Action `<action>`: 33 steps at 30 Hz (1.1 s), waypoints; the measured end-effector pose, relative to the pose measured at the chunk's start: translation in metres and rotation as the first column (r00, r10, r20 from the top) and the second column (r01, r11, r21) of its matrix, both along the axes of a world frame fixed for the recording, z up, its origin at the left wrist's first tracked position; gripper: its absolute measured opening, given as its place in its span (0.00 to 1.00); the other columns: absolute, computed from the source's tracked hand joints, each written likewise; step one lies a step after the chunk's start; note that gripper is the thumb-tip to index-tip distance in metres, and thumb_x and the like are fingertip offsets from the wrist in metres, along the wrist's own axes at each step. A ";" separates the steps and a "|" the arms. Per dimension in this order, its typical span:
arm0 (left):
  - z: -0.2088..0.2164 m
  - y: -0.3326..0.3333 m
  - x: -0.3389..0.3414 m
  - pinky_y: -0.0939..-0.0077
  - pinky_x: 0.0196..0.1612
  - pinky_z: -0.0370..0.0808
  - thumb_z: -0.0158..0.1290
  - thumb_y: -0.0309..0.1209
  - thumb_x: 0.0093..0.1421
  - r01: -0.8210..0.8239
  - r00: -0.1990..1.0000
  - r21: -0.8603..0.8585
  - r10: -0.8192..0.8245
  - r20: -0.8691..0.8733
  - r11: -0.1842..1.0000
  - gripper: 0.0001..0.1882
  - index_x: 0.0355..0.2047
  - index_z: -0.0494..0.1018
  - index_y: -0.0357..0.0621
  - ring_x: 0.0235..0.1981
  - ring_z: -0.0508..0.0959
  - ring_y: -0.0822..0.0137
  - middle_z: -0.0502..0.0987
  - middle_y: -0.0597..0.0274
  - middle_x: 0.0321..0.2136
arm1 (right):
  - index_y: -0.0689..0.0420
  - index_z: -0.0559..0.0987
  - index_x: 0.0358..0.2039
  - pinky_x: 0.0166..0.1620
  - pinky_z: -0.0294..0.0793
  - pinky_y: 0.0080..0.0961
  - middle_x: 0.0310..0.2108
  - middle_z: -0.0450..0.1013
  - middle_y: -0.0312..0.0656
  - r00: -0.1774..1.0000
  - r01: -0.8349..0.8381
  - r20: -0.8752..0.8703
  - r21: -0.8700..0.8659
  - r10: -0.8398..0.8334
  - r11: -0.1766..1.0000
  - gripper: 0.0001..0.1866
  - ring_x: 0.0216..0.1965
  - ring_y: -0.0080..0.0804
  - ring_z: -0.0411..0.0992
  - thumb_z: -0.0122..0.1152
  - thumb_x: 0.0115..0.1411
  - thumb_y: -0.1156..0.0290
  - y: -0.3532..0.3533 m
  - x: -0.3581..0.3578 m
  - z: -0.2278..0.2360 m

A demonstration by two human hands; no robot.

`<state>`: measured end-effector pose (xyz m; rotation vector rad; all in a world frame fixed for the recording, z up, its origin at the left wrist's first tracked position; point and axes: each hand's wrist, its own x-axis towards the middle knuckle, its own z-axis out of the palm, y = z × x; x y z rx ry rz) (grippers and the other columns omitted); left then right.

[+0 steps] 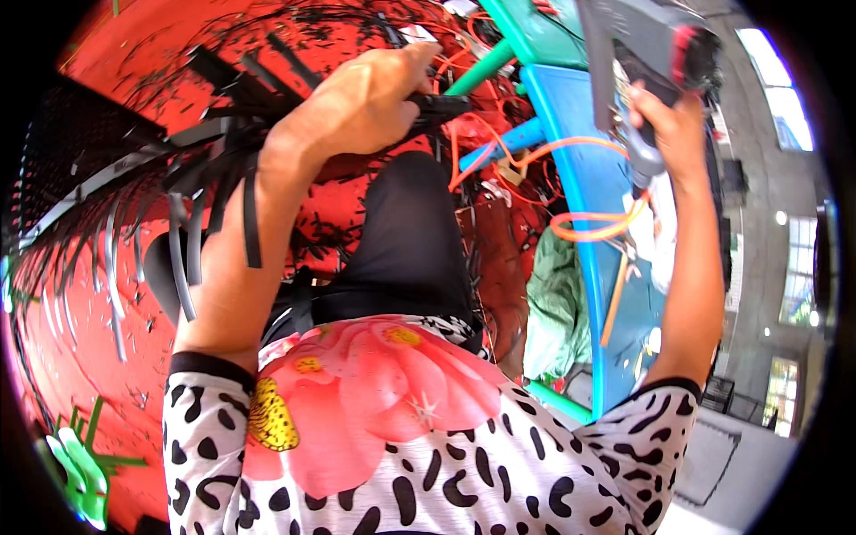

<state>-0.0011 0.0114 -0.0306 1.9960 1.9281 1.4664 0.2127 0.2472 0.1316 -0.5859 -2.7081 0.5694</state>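
My left hand [366, 98] is closed on the end of a black strip bundle [441, 109], its index finger stretched forward. From there, black flat strips run left over and under my forearm to a woven black panel [85, 152], with many loose ends hanging down. In my right hand [673, 129], raised at the right, is a grey air staple gun [646, 53] with a red and black cap. My fingers wrap its handle. An orange air hose [593, 234] joins the handle's lower end.
A blue plastic stool [580, 134] stands at right, with a wooden-handled hammer [613, 299] and white cloth on it. Behind is a green stool [544, 31]. Green cloth [557, 308] hangs beside it. Black scraps litter the red floor [80, 294]. Bright green chair [80, 473] lies lower left.
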 end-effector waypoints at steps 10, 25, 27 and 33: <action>0.009 -0.008 -0.005 0.68 0.42 0.74 0.51 0.16 0.45 -0.034 0.997 -0.124 0.043 0.067 0.992 0.35 0.57 0.59 0.33 0.37 0.79 0.52 0.79 0.47 0.33 | 0.62 0.74 0.25 0.27 0.66 0.21 0.16 0.69 0.35 0.981 0.031 -0.181 -0.244 -0.076 0.969 0.09 0.19 0.22 0.67 0.61 0.52 0.70 -0.046 0.029 -0.008; 0.007 -0.003 0.000 0.62 0.42 0.74 0.48 0.16 0.44 0.005 0.999 -0.135 0.000 0.036 0.991 0.30 0.52 0.60 0.29 0.37 0.78 0.45 0.78 0.42 0.32 | 0.65 0.73 0.32 0.25 0.69 0.26 0.22 0.70 0.43 0.988 0.055 -0.012 -0.905 -0.155 0.423 0.11 0.18 0.29 0.70 0.60 0.49 0.74 -0.147 0.044 -0.040; 0.005 -0.002 0.001 0.62 0.42 0.74 0.48 0.16 0.44 -0.009 0.999 -0.159 0.016 0.047 0.987 0.30 0.52 0.60 0.29 0.38 0.77 0.45 0.78 0.41 0.32 | 0.65 0.74 0.30 0.25 0.69 0.26 0.21 0.70 0.42 0.992 0.063 0.012 -0.909 -0.125 0.412 0.10 0.19 0.29 0.70 0.61 0.49 0.73 -0.146 0.041 -0.043; 0.007 -0.003 0.006 0.60 0.42 0.74 0.48 0.16 0.43 -0.010 0.997 -0.206 0.024 0.067 0.978 0.31 0.52 0.60 0.27 0.39 0.77 0.45 0.78 0.41 0.33 | 0.66 0.75 0.27 0.25 0.69 0.26 0.21 0.71 0.42 0.990 0.084 0.036 -0.929 -0.136 0.361 0.09 0.20 0.29 0.71 0.62 0.50 0.72 -0.155 0.036 -0.046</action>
